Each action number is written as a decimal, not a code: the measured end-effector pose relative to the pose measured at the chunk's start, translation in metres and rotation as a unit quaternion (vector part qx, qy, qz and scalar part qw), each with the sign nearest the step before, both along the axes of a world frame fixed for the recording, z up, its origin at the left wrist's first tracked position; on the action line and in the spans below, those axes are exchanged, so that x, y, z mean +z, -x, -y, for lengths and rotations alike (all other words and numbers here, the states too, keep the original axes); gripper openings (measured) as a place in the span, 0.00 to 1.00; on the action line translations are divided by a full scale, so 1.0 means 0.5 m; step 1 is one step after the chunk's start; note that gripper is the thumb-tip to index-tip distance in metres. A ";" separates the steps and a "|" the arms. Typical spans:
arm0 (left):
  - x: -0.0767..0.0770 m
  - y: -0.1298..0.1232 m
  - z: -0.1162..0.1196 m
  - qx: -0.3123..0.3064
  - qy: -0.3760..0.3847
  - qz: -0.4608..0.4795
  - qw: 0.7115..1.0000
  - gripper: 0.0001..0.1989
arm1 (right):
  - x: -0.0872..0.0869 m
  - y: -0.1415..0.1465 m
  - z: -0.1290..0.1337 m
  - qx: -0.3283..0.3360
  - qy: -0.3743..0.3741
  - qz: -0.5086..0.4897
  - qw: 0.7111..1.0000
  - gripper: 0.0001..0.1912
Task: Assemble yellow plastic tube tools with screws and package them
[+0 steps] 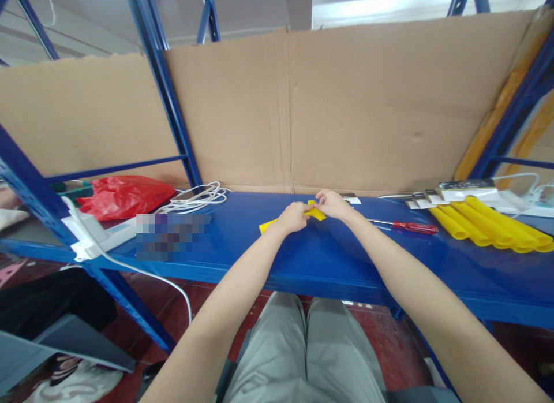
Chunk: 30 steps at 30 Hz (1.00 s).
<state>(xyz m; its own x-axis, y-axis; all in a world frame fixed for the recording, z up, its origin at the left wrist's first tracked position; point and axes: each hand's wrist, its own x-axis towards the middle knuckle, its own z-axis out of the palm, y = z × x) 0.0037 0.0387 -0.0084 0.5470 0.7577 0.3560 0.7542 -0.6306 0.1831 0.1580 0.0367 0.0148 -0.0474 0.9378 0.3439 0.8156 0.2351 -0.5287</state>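
Note:
In the head view a yellow piece [266,224], tube-like or folded flat, lies low over the blue shelf top. My left hand [294,217] is closed around its middle, so much of it is hidden. My right hand [331,205] has its fingers bent together at the piece's far right end, where a flared yellow flap shows. Whatever small part the right fingertips pinch there is too small to make out. A screwdriver [413,227] with a red handle rests to the right of my right forearm, its shaft pointing left.
Several yellow tubes [489,224] lie side by side at the right, with white-and-black packets [467,189] behind them. To the left are a white cable coil [197,198], a red plastic bag [127,196] and a white power strip [110,235]. Cardboard [367,108] walls the back.

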 end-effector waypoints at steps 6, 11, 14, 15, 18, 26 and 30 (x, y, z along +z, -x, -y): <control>0.004 -0.001 0.005 0.022 -0.022 -0.030 0.999 0.23 | 0.007 -0.012 -0.007 -0.032 -0.028 -0.043 0.998 0.10; 0.009 -0.001 0.007 0.028 -0.036 -0.019 0.999 0.21 | 0.014 -0.035 0.003 0.029 0.120 -0.164 0.979 0.03; 0.011 0.000 0.007 0.024 -0.055 0.001 0.998 0.22 | 0.012 -0.048 0.008 0.111 0.218 -0.226 0.943 0.03; 0.011 0.000 0.007 0.020 -0.062 0.006 0.998 0.22 | 0.010 -0.050 0.009 0.128 0.229 -0.244 0.933 0.05; 0.010 0.003 0.004 0.009 -0.072 0.015 0.997 0.22 | 0.006 -0.052 0.007 0.141 0.242 -0.270 0.921 0.06; 0.006 0.009 0.001 0.000 -0.069 -0.008 0.998 0.26 | 0.002 -0.034 0.009 0.143 0.237 -0.254 0.927 0.10; 0.005 0.010 0.003 0.006 -0.057 -0.029 0.998 0.26 | -0.004 -0.029 0.013 0.140 0.244 -0.243 0.928 0.11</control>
<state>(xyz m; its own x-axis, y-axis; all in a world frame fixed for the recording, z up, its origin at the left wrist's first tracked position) -0.0012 0.0374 -0.0057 0.5600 0.7207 0.4086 0.7692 -0.6355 0.0668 0.1727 0.0304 0.0131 -0.2637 0.9618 -0.0733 0.3957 0.0386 -0.9176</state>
